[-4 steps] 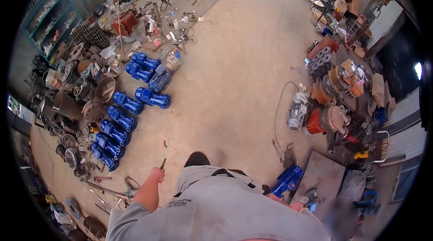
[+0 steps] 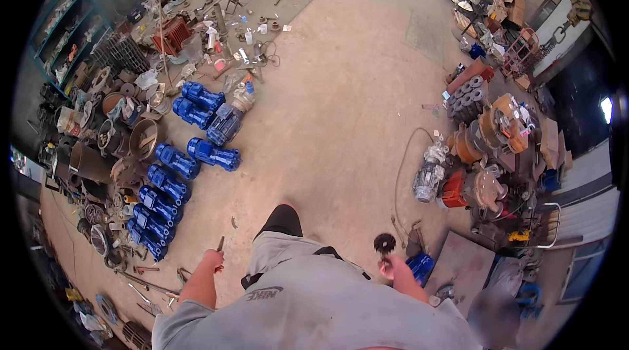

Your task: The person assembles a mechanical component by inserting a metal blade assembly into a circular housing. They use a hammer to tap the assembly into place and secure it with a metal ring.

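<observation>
My left hand point(image 2: 213, 261) hangs out to the left, closed around a short, thin brownish tool point(image 2: 221, 243) that points up and away; its kind is too small to make out. In front of my body on the right, my right hand point(image 2: 390, 266) is closed at the edge of a round black finned wheel point(image 2: 384, 243), which resembles a motor's cooling fan. Just beyond that forearm lies a blue electric motor point(image 2: 420, 267), partly covered by the arm. One of my legs point(image 2: 280, 220) is stretched forward.
Several blue motors point(image 2: 171, 185) stand in rows at left, beside metal drums and parts point(image 2: 92, 161). A grey motor point(image 2: 429, 180) and an orange-red housing point(image 2: 454, 191) stand at right. A flat metal plate point(image 2: 458, 263) lies near a blurred person's head point(image 2: 493, 317).
My right hand, mostly hidden by my body before, has come forward with the black wheel showing in it. My left hand has shifted left with its tool. The view has moved slightly.
</observation>
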`<move>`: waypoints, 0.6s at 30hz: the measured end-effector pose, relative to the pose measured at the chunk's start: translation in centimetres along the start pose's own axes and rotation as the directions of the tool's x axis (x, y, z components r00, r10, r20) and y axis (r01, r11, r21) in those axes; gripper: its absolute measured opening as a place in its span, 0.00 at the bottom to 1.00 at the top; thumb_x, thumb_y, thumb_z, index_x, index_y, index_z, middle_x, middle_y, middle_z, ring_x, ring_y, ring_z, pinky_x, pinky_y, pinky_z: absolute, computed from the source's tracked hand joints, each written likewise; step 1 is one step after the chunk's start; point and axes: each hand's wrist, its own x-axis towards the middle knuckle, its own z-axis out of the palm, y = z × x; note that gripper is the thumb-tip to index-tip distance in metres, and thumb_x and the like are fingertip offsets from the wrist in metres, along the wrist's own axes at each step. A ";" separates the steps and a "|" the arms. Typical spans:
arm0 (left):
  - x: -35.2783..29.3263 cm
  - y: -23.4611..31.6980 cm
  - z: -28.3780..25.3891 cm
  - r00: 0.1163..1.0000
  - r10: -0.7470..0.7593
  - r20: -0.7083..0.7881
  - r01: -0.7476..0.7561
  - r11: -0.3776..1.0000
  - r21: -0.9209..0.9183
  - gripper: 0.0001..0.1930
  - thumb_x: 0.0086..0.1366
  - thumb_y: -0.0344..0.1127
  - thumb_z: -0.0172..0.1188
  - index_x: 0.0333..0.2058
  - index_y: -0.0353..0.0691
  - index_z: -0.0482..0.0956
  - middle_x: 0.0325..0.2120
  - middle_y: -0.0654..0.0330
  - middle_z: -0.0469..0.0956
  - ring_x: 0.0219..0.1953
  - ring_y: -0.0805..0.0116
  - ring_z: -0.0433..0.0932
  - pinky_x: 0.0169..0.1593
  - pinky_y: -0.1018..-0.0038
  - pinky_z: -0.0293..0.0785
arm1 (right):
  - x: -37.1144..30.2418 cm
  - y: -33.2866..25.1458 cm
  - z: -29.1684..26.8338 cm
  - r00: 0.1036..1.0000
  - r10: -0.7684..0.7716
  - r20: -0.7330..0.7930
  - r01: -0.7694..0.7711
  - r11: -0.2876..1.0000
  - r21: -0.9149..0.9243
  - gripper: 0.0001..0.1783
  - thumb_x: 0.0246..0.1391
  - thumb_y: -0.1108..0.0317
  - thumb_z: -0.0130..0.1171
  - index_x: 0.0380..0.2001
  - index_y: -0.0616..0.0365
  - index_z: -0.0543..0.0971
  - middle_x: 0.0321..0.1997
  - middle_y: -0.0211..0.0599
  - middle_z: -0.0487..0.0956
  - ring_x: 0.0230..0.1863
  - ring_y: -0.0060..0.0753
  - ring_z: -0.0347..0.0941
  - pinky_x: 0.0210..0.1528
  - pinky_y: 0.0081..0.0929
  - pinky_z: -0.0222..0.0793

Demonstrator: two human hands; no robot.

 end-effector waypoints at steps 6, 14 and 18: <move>10.0 21.8 -11.5 0.988 0.090 -0.123 -0.106 0.987 -0.123 0.21 0.73 0.46 0.55 0.33 0.29 0.77 0.21 0.52 0.77 0.15 0.58 0.77 0.17 0.62 0.72 | -5.0 -18.2 32.4 0.962 -0.161 0.221 0.145 0.985 0.089 0.12 0.69 0.58 0.53 0.38 0.56 0.76 0.36 0.44 0.78 0.26 0.30 0.72 0.24 0.22 0.69; 12.2 76.9 -10.9 0.904 0.387 0.183 -0.315 0.891 -0.326 0.16 0.73 0.54 0.56 0.46 0.48 0.74 0.32 0.67 0.74 0.34 0.70 0.78 0.26 0.66 0.71 | -15.6 -38.6 69.7 0.862 -0.345 0.371 0.402 0.911 -0.088 0.11 0.72 0.60 0.50 0.40 0.54 0.74 0.35 0.38 0.78 0.27 0.26 0.70 0.26 0.23 0.66; 9.1 99.2 -6.5 0.772 0.443 0.456 -0.239 0.867 -0.437 0.18 0.77 0.54 0.53 0.54 0.49 0.73 0.49 0.62 0.82 0.50 0.62 0.79 0.52 0.46 0.75 | -15.6 -47.2 84.7 0.822 -0.346 0.453 0.440 0.890 -0.118 0.11 0.72 0.60 0.49 0.41 0.55 0.74 0.35 0.37 0.78 0.28 0.26 0.71 0.27 0.24 0.68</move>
